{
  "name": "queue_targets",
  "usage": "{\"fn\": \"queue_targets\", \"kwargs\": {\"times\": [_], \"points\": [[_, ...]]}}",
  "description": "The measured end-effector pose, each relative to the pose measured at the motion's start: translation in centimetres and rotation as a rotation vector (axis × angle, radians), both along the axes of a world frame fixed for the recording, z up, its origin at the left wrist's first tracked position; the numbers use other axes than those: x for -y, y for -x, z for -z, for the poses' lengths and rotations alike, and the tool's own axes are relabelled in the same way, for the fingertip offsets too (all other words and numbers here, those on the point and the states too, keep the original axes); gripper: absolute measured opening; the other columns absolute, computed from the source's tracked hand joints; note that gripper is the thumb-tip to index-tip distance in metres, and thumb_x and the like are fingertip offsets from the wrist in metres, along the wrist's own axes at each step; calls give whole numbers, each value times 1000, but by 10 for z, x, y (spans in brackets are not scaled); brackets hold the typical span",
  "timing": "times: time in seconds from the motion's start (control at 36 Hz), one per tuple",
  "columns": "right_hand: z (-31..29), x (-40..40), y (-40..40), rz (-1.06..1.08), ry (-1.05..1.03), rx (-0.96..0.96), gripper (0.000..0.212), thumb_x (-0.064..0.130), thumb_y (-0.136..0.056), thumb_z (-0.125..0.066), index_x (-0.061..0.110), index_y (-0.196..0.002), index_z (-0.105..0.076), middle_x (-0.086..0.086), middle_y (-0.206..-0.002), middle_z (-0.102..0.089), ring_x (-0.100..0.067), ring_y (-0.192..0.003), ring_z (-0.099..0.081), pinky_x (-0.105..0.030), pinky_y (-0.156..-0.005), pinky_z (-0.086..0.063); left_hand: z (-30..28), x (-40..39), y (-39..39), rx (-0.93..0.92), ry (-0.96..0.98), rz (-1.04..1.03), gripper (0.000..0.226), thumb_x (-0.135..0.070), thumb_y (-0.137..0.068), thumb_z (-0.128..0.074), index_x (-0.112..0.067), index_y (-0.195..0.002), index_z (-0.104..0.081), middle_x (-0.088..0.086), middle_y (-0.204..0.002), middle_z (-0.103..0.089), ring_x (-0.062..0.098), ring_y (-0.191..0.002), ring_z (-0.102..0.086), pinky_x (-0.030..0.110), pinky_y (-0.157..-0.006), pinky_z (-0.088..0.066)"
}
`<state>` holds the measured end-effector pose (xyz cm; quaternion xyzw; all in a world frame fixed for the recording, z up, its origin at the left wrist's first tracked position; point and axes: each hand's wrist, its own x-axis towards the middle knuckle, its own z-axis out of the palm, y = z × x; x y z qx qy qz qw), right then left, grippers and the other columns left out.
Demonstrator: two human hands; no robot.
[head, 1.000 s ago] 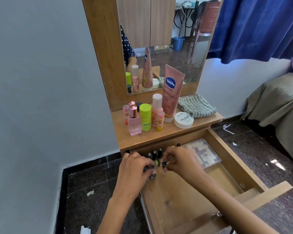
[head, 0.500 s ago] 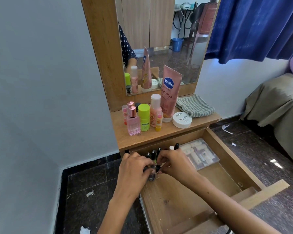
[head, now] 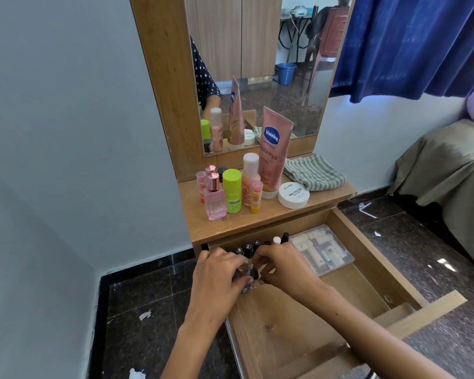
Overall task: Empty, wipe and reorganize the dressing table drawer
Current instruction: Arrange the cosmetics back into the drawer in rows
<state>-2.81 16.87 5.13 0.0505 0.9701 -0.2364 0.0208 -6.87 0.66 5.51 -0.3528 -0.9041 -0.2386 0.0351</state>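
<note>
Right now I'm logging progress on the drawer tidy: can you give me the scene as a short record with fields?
drawer: pulled open
back left of drawer: small bottles standing upright
back right of drawer: clear plastic case
left hand: fingers curled at the bottles
right hand: fingers curled at the bottles
tabletop: cosmetics, folded striped cloth

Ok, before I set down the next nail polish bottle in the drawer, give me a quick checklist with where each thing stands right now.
1. Drawer pulled open: ok.
2. Nail polish bottles upright at the drawer's back left: ok.
3. Left hand and right hand both at the bottles: ok.
4. Firm hold on one bottle: cannot tell, fingers hide it.
5. Clear plastic case lies apart from the bottles: ok.
6. Bare drawer floor in front: ok.
</note>
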Motion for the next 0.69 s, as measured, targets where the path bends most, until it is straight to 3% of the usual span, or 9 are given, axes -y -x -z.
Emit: {"fn": "queue_targets", "kwargs": {"times": [0.11,0.25,0.36,0.47,0.58,0.69], "points": [[-15,-8,2,54,48,-63,29,7,-75,-72,24,-98,-68,8,-94,-72,-7,-85,-67,-32,-78,-56,0,-1,1,-5,7,22,29,-41,-83,-67,-36,-112,-65,-20,-110,-64,2,-106,-48,21,-81,-24],[-42,-10,8,261,181,-435,24,20,-80,-73,27,-102,-66,16,-89,-68,0,-74,-65,-31,-72,-55,3,-3,3,-8,26,82,28,-39,-86,-63,-35,-113,-67,-19,-113,-63,4,-106,-46,23,-80,-21],[-46,-2,18,321,106,-657,35,23,-83,-72,28,-116,-63,14,-97,-61,0,-65,-59,-33,-65,-53,5,-7,2,-16,39,90,28,-40,-87,-60,-37,-115,-66,-18,-113,-58,5,-108,-42,20,-80,-15],[-40,3,30,334,-6,-703,46,30,-81,-74,25,-125,-59,2,-107,-57,-8,-70,-61,-26,-58,-49,7,-8,1,-42,29,98,30,-42,-89,-58,-37,-117,-64,-19,-116,-54,4,-111,-40,19,-83,-16],[-41,6,34,339,-4,-751,35,34,-79,-75,19,-105,-58,3,-113,-55,-13,-81,-63,-31,-59,-53,9,-6,0,-60,-76,66,22,-35,-78,-74,-31,-99,-72,-16,-99,-63,7,-98,-52,23,-80,-28],[-46,3,26,311,123,-708,23,29,-81,-74,22,-87,-52,13,-87,-65,-8,-76,-64,-38,-64,-55,11,-3,0,-89,-156,52,20,-32,-79,-73,-30,-99,-72,-15,-97,-65,5,-95,-54,22,-81,-33]]}}
